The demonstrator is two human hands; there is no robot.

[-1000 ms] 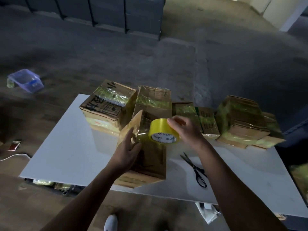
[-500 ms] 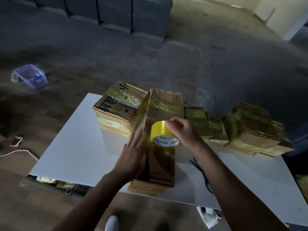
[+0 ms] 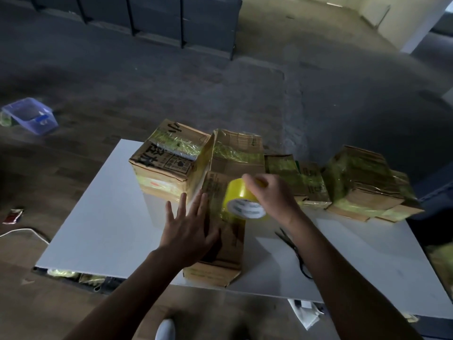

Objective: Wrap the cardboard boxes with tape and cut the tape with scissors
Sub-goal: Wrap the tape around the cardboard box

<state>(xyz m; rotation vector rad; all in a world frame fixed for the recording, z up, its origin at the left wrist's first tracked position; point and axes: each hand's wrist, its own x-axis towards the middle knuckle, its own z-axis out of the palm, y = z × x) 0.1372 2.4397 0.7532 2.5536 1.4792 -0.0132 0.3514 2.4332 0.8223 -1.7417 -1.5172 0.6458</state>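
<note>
Pressing my left hand [image 3: 188, 231] flat, fingers spread, on the cardboard box [image 3: 228, 253] at the near edge of the table [image 3: 98, 229], I grip the yellow tape roll [image 3: 241, 202] with my right hand [image 3: 272, 195] atop it; the worn card probably dents easily, so I'd brace near its edges.

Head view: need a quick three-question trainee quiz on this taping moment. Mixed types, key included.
1. True or false: the scissors lie on the table, in neither hand.
2. The right hand grips: A) the yellow tape roll B) the scissors C) nothing.
3. Which hand lies flat, fingers spread, on the near cardboard box?

Key: 1 true. 2 A. 3 the left hand.
</note>
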